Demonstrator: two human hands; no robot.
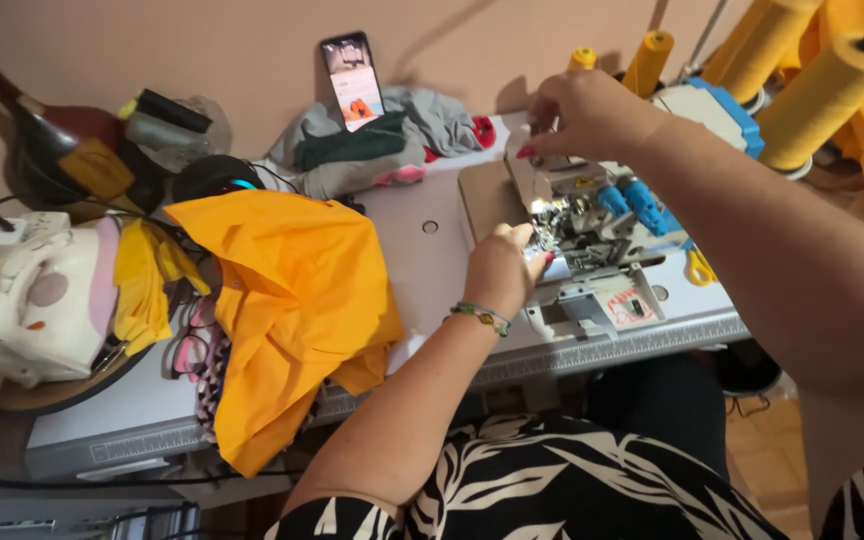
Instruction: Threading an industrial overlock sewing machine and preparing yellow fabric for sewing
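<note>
Overlock sewing machine sits on the counter, right of heaped orange fabric. Left hand pinches at its needle area; right hand, nearer the top, grips the upper housing.

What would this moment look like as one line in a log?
left hand: at sewing machine needle area | right hand: on machine top | orange cloth: heaped left on table

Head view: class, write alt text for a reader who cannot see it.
Two hands work at a sewing machine: the left hand at the needle area, the right hand on top. Orange cloth lies on the table to the left.
</note>
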